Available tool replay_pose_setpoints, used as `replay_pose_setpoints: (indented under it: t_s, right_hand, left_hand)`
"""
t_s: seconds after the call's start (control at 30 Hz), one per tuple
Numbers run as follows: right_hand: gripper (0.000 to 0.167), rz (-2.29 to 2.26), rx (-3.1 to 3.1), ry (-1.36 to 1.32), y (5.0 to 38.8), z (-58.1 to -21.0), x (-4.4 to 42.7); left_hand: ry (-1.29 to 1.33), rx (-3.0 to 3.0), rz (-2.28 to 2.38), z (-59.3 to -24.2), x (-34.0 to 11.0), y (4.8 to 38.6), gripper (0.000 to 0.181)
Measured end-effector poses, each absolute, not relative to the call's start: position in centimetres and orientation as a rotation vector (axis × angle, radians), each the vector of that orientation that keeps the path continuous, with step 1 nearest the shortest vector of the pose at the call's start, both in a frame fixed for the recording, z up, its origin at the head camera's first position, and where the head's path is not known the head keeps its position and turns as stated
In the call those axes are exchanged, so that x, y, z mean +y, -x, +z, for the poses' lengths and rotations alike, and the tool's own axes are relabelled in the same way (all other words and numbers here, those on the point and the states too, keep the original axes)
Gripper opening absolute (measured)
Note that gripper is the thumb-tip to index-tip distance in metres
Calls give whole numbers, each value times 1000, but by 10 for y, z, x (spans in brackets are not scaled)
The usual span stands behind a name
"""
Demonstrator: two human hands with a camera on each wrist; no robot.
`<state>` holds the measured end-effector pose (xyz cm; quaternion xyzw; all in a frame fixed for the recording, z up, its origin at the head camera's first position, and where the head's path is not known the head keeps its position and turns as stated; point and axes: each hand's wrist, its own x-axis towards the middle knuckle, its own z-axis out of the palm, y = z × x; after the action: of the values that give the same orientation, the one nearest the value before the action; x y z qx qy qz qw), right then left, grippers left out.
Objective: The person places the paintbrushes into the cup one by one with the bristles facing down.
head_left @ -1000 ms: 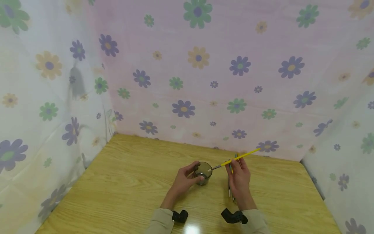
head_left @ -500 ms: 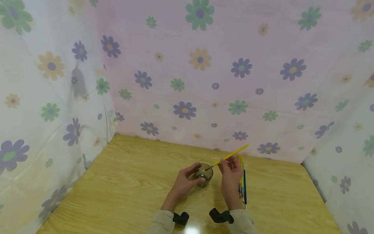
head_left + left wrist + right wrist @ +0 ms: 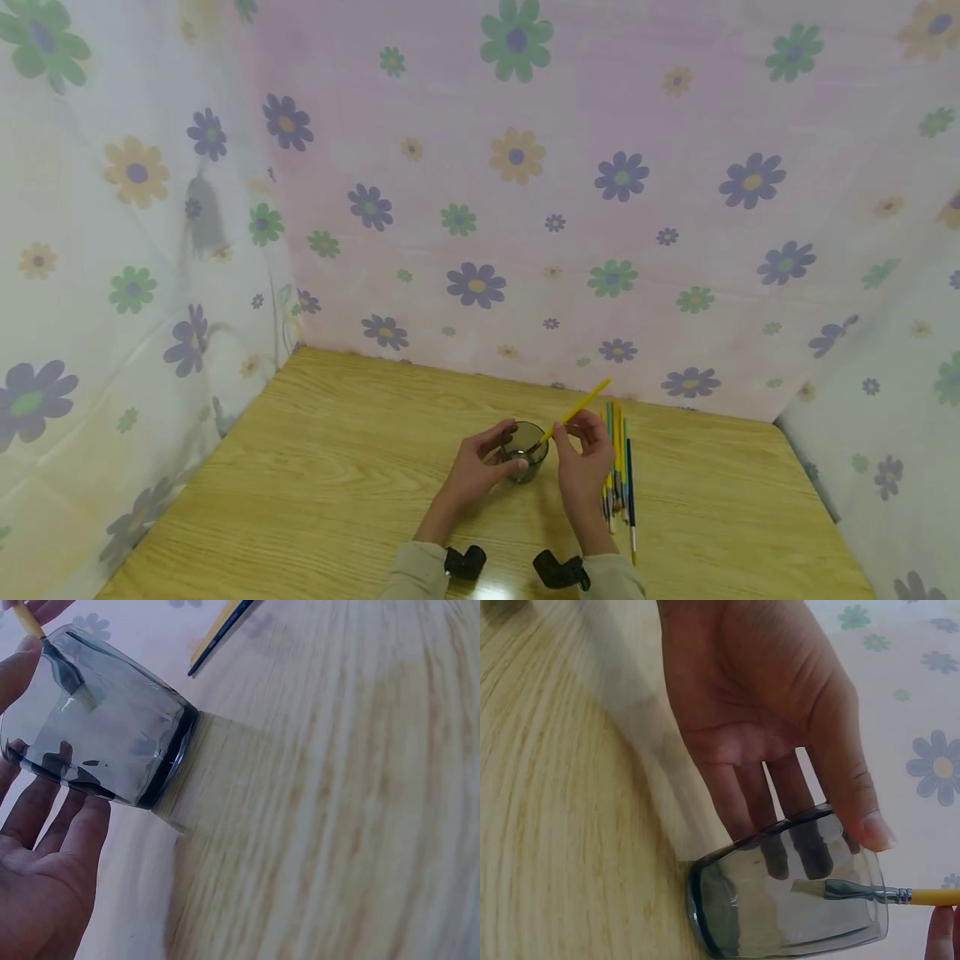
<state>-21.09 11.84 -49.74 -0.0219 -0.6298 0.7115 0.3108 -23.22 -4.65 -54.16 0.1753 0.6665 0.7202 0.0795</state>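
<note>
My left hand (image 3: 474, 473) (image 3: 45, 877) (image 3: 769, 697) curls round a smoky clear glass (image 3: 531, 473) (image 3: 112, 742) (image 3: 780, 922) from its left side, thumb near the front. To the right of the glass, my right hand (image 3: 587, 471) pinches a yellow-handled paintbrush (image 3: 585, 404) (image 3: 64, 669) (image 3: 926, 897). That brush slants, its handle end up to the right and its bristles inside the glass. In the right wrist view the right fingertips (image 3: 940, 934) show at the lower right edge. Whether the glass base touches the table is unclear.
Several brushes with yellow, green and dark handles (image 3: 617, 454) lie side by side on the wooden table (image 3: 337, 442), just right of my right hand. A navy brush (image 3: 631, 483) lies rightmost. Flower-printed cloth (image 3: 480, 208) hangs behind and on both sides.
My right hand has moved left, away from over the loose brushes, which show more. The held brush has gone from the glass's rim down into it and stands steeper. My left hand keeps its grip.
</note>
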Motion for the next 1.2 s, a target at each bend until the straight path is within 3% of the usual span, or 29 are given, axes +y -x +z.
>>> replay_pose_setpoints:
  t_s: [1.2]
  right_hand:
    - [27,2139,-1533,207,209,-517,116]
  left_hand:
    - [-533,2011,2143,-544,-47,233,70]
